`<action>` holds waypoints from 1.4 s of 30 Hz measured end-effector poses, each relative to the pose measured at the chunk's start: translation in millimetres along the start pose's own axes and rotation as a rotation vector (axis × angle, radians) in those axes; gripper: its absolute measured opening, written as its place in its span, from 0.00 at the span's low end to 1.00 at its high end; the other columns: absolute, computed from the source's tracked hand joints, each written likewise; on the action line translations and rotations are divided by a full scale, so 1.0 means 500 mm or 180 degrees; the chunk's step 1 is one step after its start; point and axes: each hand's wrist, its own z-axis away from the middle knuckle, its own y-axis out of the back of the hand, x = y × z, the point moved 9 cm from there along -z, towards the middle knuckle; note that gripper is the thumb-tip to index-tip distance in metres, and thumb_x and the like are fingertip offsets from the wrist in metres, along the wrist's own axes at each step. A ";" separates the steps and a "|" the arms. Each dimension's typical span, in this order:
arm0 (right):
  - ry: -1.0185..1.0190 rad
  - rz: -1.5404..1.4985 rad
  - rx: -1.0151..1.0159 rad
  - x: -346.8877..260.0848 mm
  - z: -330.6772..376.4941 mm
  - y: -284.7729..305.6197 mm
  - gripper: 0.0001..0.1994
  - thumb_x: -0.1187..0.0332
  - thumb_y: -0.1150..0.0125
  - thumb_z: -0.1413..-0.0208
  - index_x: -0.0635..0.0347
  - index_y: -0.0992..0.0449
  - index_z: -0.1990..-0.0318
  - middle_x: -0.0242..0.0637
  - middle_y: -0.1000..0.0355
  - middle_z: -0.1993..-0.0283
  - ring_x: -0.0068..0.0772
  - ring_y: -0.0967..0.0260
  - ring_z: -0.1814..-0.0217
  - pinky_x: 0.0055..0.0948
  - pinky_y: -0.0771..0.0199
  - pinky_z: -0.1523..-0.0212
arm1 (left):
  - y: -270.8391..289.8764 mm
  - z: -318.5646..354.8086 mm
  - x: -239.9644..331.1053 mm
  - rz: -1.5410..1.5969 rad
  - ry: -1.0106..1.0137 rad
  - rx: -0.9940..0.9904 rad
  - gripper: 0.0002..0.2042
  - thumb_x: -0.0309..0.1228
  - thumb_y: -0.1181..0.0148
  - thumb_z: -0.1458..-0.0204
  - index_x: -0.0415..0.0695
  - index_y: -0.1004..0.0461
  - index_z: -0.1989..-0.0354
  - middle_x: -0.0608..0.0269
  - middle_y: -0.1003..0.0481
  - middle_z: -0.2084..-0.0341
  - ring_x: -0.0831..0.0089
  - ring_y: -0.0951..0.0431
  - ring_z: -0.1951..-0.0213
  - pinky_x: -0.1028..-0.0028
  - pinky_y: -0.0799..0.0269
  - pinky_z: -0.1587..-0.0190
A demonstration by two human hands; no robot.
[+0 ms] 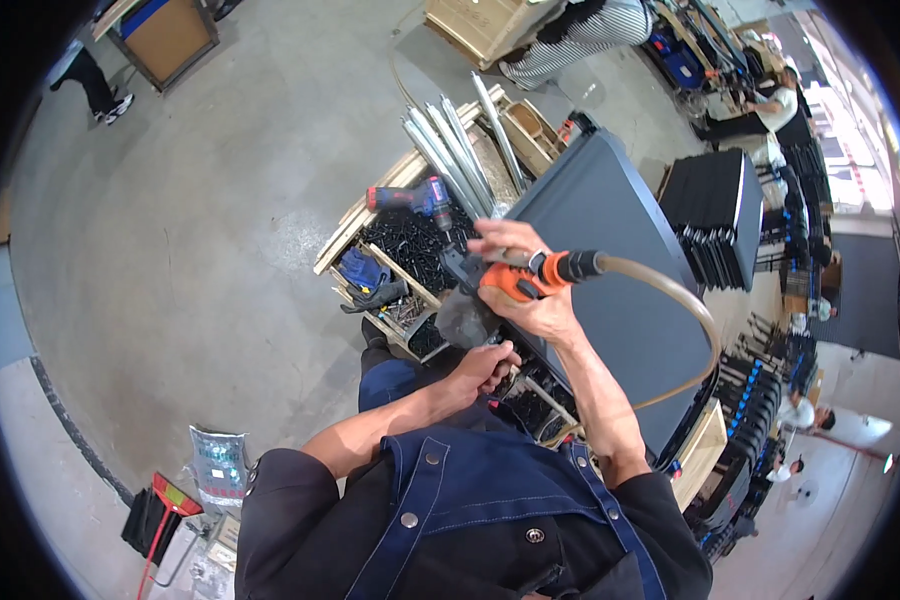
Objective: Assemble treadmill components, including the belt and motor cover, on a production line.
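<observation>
At the middle of the head view, over the near edge of a dark flat panel, the right hand is closed around the body of an orange air tool, fingers wrapped over its top and thumb side toward the person. The tool's long axis runs roughly left to right across the picture: its working end points left and a little down toward a small dark piece just below the hand, and its back end points right, where a tan hose leaves it, loops out over the panel and curves back down toward the person's right elbow. The left hand sits lower and nearer the body, just under that dark piece, fingers curled into a loose fist; whether it grips anything I cannot tell, since the fingers hide whatever is inside. So the tool lies above and slightly right of the left hand, with the small dark piece between the two hands, and the left hand is the nearer one to it from below. Beyond the hands stands a wooden tray of black screws, a cordless drill resting on it, and a bundle of metal tubes leaning away.
</observation>
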 end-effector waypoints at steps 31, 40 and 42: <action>-0.1292 0.0606 0.6465 0.169 2.013 0.723 0.17 0.76 0.28 0.52 0.63 0.27 0.55 0.28 0.26 0.63 0.20 0.31 0.60 0.25 0.27 0.53 | 0.185 -0.436 -0.651 -0.1873 0.1280 0.1150 0.16 0.31 0.49 0.37 0.41 0.33 0.43 0.50 0.27 0.49 0.52 0.22 0.52 0.58 0.23 0.50; -0.2174 0.1841 0.5130 0.403 2.066 0.971 0.17 0.71 0.30 0.58 0.61 0.24 0.58 0.42 0.28 0.62 0.42 0.28 0.59 0.39 0.26 0.55 | 0.045 -0.310 -0.713 -0.2645 0.1129 0.1624 0.12 0.32 0.45 0.36 0.41 0.30 0.48 0.53 0.24 0.59 0.51 0.21 0.59 0.57 0.22 0.59; -0.2877 0.1609 0.4869 0.476 2.076 0.981 0.19 0.68 0.30 0.57 0.58 0.22 0.55 0.44 0.27 0.60 0.48 0.26 0.55 0.42 0.25 0.53 | 0.027 -0.280 -0.739 -0.2532 0.1057 0.1661 0.11 0.32 0.47 0.35 0.41 0.30 0.50 0.54 0.24 0.59 0.52 0.21 0.59 0.56 0.23 0.57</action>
